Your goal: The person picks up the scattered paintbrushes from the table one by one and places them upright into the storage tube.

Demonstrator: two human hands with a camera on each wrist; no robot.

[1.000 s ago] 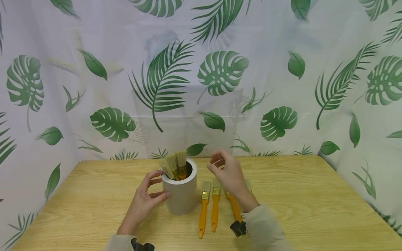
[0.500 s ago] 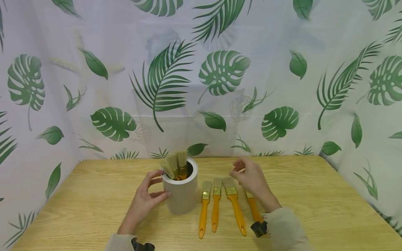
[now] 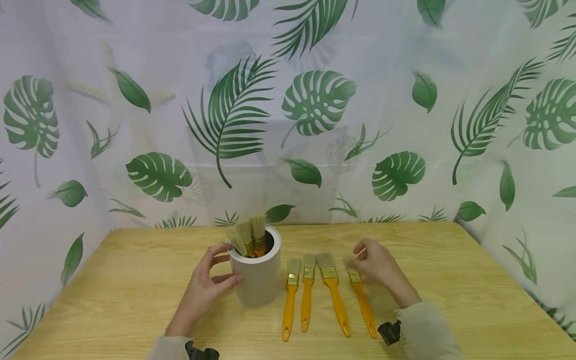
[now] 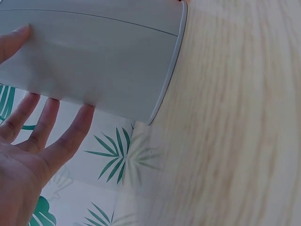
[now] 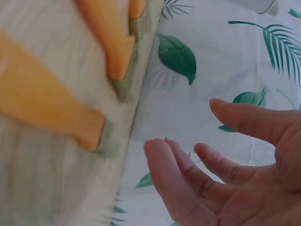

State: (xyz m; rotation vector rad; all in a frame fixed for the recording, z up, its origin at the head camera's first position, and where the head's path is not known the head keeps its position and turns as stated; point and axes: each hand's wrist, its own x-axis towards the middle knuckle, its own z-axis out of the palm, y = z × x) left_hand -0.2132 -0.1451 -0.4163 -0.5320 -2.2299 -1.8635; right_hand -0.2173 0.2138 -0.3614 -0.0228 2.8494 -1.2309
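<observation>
So, from my feed the right hand is the nearer one to the rightmost brush: it hovers by the bristle end, fingers loosely bent, thumb apart, nothing held. That brush lies on the table to the hand's near left, handle running near and slightly right. Left hand has thumb and fingertips around the can. Right fingers partly hide those blurry bristles, so I can't tell if they're touching.
</observation>
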